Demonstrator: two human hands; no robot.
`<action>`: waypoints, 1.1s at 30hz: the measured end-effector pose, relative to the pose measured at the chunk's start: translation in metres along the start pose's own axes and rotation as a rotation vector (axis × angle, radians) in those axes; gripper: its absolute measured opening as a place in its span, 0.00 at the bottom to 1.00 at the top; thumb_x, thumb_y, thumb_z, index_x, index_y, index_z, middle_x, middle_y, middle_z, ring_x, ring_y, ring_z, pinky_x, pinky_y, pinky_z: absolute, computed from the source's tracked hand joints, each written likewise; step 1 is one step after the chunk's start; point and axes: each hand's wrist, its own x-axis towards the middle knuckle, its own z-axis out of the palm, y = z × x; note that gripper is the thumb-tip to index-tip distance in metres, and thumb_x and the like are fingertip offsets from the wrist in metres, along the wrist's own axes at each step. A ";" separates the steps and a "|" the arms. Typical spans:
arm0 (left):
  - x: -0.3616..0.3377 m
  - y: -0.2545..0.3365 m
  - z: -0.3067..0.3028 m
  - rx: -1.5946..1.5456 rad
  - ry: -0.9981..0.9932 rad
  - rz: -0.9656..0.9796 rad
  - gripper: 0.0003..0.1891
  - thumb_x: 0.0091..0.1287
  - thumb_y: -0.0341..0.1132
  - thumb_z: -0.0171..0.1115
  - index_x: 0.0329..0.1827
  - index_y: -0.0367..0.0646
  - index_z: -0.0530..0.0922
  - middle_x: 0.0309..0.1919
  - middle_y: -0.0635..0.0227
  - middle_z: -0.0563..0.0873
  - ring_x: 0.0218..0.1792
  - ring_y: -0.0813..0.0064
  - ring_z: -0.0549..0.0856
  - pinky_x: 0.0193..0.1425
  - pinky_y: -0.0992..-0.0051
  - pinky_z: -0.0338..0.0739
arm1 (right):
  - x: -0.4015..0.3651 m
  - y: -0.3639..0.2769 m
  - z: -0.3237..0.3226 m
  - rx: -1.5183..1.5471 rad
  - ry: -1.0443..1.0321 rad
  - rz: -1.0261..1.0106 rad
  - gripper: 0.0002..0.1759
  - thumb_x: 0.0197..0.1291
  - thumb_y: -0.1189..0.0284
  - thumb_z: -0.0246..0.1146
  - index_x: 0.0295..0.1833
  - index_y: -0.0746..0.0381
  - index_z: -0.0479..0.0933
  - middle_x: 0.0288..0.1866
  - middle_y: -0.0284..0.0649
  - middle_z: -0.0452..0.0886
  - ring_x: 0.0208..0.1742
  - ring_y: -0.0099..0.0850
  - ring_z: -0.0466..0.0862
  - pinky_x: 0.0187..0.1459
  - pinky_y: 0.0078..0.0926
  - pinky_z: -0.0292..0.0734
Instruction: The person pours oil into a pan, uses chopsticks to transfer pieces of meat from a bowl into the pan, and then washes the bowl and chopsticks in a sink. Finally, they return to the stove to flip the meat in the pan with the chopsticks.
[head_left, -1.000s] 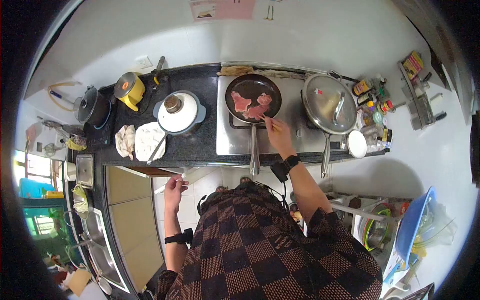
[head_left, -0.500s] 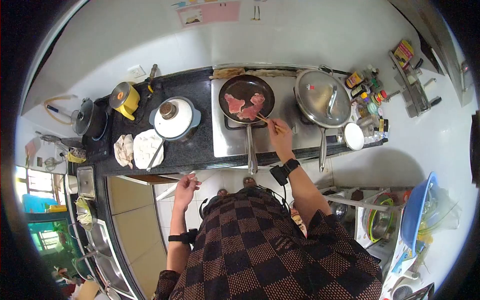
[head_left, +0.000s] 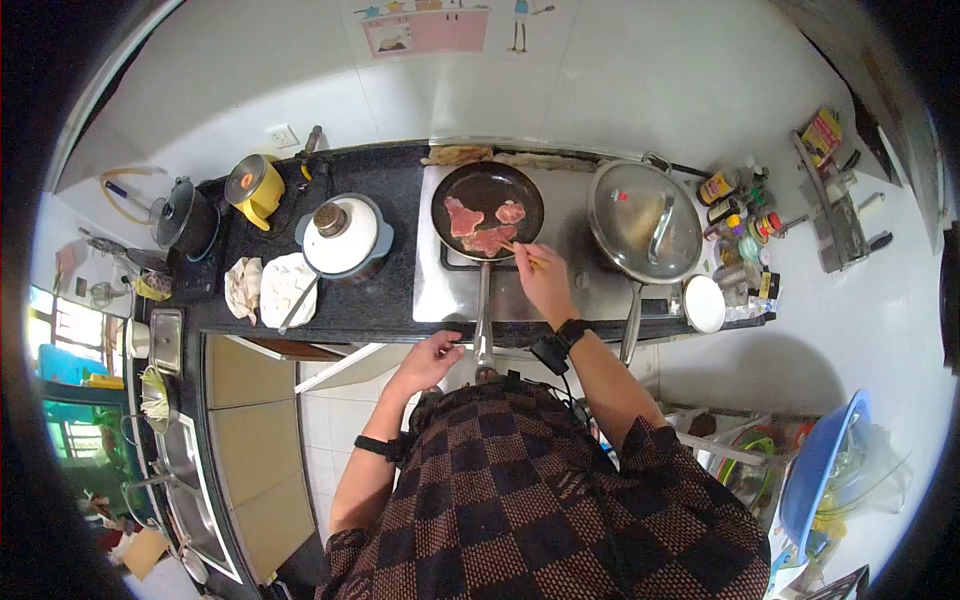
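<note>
Pinkish slices of meat (head_left: 488,239) lie apart in a dark frying pan (head_left: 488,187) on the steel stove (head_left: 430,290). My right hand (head_left: 543,276) is closed round wooden chopsticks (head_left: 520,250), whose tips touch the lower slice near the pan's right rim. My left hand (head_left: 432,359) is below the counter edge, just left of the pan's steel handle (head_left: 484,320). Its fingers are loosely apart and hold nothing; I see no contact with the handle.
A large lidded pan (head_left: 645,220) stands on the right burner, its handle pointing toward me. Left are a white-lidded pot (head_left: 343,240), cloths (head_left: 290,290) and a yellow container (head_left: 262,195). Jars and bottles (head_left: 740,220) crowd the right, beside a white dish (head_left: 704,304).
My left hand has moved right, close to the pan's handle. The chopsticks and my right hand have shifted slightly left, and the lower meat slice now lies apart from the small right one.
</note>
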 end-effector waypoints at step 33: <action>-0.117 -0.127 0.044 -0.628 0.540 -0.416 0.18 0.79 0.45 0.59 0.60 0.40 0.78 0.44 0.62 0.91 0.37 0.73 0.87 0.46 0.73 0.81 | 0.021 0.059 0.003 -0.013 -0.002 0.048 0.16 0.75 0.64 0.59 0.53 0.66 0.83 0.41 0.50 0.81 0.44 0.49 0.81 0.48 0.41 0.77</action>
